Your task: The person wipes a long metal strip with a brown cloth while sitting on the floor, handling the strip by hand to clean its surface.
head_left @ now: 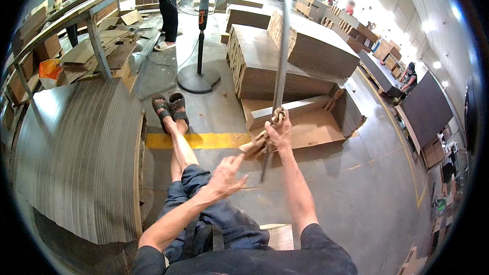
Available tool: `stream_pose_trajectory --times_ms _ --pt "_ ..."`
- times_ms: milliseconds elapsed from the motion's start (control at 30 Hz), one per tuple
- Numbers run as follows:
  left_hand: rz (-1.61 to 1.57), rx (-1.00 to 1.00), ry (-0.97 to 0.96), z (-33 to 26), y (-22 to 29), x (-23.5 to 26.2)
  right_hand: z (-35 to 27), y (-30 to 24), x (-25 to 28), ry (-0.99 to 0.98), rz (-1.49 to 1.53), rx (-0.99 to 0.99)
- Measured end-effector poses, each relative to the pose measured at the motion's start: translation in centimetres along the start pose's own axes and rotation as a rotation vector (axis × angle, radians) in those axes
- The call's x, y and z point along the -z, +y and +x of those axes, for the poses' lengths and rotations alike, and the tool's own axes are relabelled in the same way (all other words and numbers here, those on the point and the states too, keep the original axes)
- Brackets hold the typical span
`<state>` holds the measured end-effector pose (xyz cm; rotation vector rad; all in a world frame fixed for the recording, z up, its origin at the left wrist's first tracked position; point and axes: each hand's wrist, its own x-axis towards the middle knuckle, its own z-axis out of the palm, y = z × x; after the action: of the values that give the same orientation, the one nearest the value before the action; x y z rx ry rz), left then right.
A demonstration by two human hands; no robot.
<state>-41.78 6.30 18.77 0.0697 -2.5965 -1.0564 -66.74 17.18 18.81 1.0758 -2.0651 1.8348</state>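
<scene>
My right hand (278, 133) is closed around a long narrow grey strip (281, 66) that stands nearly upright in front of me. Crumpled brown paper (278, 115) is bunched at the same grip, wrapped against the strip. A loose flap of that paper hangs down to the left, smeared by motion. My left hand (224, 178) is apart from the strip, just below the paper's flap, with its fingers stretched out and nothing in them. An open cardboard box (316, 131) with a pale strip along it lies on the floor beyond my right hand.
A tall stack of grey panels (76, 163) stands close at my left. Ahead are a standing fan (201, 46) and stacked panels (260, 66). Beyond the left stack runs a workbench (97, 46) with cardboard scraps. Other people stand at the far left and a person (409, 77) at right.
</scene>
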Motion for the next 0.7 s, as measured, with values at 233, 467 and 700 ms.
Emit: stream_pose_trajectory --times_ms 233,467,700 --pt "0.326 -0.138 0.357 -2.5 -0.6 11.0 -5.6 -3.7 0.0 -0.281 -0.725 0.363" --pt "0.794 0.099 0.025 -5.7 -3.3 15.6 -10.1 -6.5 -5.4 -0.554 -0.704 0.571" --pt "0.671 -0.001 -0.060 -8.4 -7.5 16.5 -10.3 -7.2 -5.2 -0.576 -0.663 0.639"
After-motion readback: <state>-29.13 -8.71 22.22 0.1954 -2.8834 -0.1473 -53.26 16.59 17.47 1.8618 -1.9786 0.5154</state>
